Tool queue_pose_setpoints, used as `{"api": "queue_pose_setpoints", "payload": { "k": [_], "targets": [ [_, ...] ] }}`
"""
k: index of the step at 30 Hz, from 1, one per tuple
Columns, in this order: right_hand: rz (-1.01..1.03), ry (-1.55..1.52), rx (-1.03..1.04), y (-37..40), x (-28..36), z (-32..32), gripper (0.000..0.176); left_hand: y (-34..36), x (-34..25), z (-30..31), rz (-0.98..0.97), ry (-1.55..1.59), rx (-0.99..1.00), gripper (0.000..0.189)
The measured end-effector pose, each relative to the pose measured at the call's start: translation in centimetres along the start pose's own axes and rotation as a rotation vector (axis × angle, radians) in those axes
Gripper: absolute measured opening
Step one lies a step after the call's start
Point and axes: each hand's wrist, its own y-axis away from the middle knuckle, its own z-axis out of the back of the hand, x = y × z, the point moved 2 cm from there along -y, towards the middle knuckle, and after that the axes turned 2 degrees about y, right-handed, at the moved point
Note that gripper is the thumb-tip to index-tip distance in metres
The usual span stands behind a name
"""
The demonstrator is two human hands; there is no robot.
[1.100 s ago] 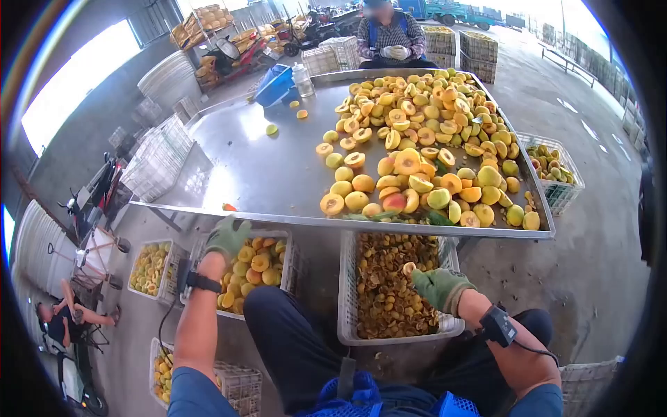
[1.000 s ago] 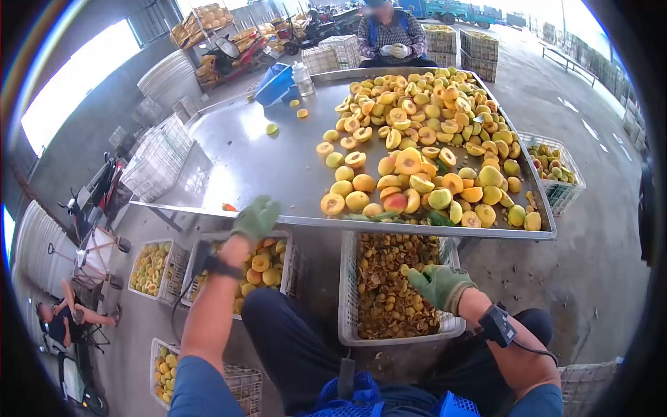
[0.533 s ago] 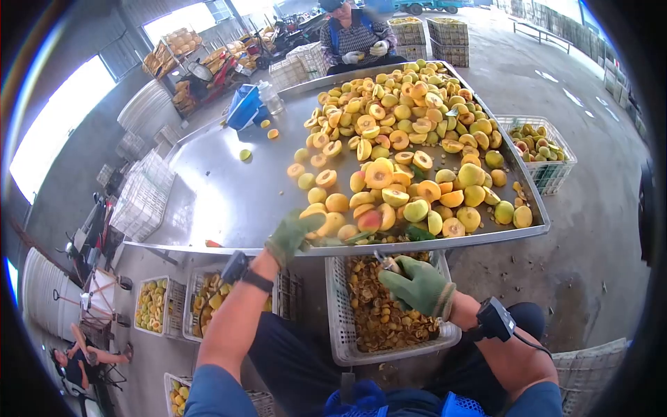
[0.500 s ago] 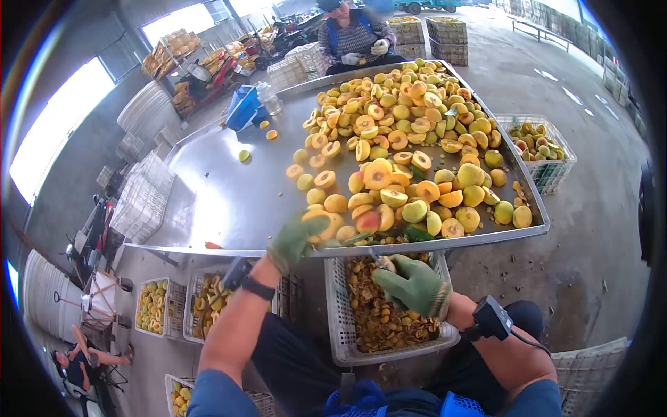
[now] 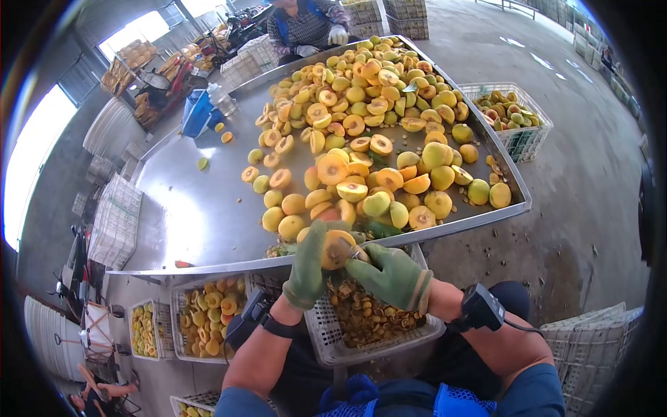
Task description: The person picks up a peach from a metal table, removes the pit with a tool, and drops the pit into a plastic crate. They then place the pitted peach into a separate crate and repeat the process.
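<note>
In the green-gloved fingers of my left hand (image 5: pixel 308 270) is a yellow peach half (image 5: pixel 335 251), its cut face turned toward my right. My right hand (image 5: pixel 390 276), also gloved in green, is closed around a small metal-ended tool (image 5: pixel 357 254) whose tip is at the cut face of that half. Both hands are at the near edge of a metal table (image 5: pixel 187 229), over a crate (image 5: pixel 326 333) of brown pits and scraps (image 5: pixel 375 313). A large heap of halved and whole peaches (image 5: pixel 354 121) covers the table's middle and right side.
A blue container (image 5: pixel 198 115) and a clear bottle (image 5: pixel 221 101) stand at the table's far left. Crates of peach halves (image 5: pixel 208 313) are at my left, another peach crate (image 5: pixel 511 118) beyond the right edge. A gloved person (image 5: pixel 309 28) sits across the table.
My left hand has lifted a peach half from the table's near edge and moved right and down to my right hand. The tool now meets the fruit. The view has shifted.
</note>
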Motion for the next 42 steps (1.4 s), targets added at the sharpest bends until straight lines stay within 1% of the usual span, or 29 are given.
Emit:
{"api": "queue_pose_setpoints", "payload": {
  "k": [2,5,8,11,14,17,20,23,26,29,32,35,38,41,42],
  "targets": [
    [0.049,0.215,-0.075,-0.2,-0.5,0.2,0.037,-0.4,-0.1,-0.6,0.020,0.048,-0.027,0.068],
    [0.024,0.337,-0.066,-0.2,-0.6,0.2,0.037,-1.0,1.0,-0.3,-0.045,-0.010,-0.033,0.061],
    [0.066,0.435,-0.092,-0.4,-1.4,-0.4,0.037,-0.9,-0.2,-1.2,-0.242,-0.371,-0.071,0.048],
    [0.020,0.471,-0.047,-0.6,-0.7,-0.5,0.036,-0.6,-0.9,-1.9,-0.035,-0.071,-0.109,0.037],
    [-0.032,0.486,0.011,-0.6,0.2,-0.3,0.036,-0.4,-1.4,-2.3,-0.045,-0.118,-0.142,0.035],
    [-0.029,0.472,0.032,-0.6,0.1,-0.2,0.036,-0.5,-1.8,-2.0,-0.104,-0.322,-0.143,0.033],
    [-0.035,0.402,0.058,-1.0,-0.9,-0.7,0.032,-0.4,-1.7,-1.6,-0.099,-0.321,-0.115,0.031],
    [-0.021,0.359,0.143,-1.1,-0.3,-0.1,0.031,-0.6,-2.1,-1.9,-0.171,-0.413,-0.071,0.028],
    [-0.032,0.335,0.132,-1.0,-0.7,-0.4,0.032,-0.6,-2.3,-2.2,-0.199,-0.522,-0.093,0.026],
    [-0.039,0.215,0.208,-1.2,-1.7,-0.3,0.032,-0.6,-1.5,-2.1,-0.332,-0.632,-0.098,0.025],
    [-0.390,-0.047,0.430,-0.8,0.4,0.9,0.032,-0.4,-1.4,-1.8,-0.440,-0.698,-0.048,0.024],
    [-0.100,0.243,0.358,-1.4,-1.8,0.5,0.031,-0.6,-2.1,-2.0,-0.464,-0.743,0.035,0.023],
    [-0.085,0.477,0.196,-0.7,-2.5,-0.4,0.031,-1.2,-1.6,-1.9,-0.432,-0.717,0.030,0.024],
    [-0.083,0.570,0.276,-0.3,-1.7,0.2,0.032,-1.0,-1.5,-1.6,-0.363,-0.837,0.156,0.024],
    [-0.076,0.582,0.291,-0.3,-1.6,0.4,0.033,-1.1,-1.8,-1.5,-0.378,-0.895,0.212,0.025]
  ]
}}
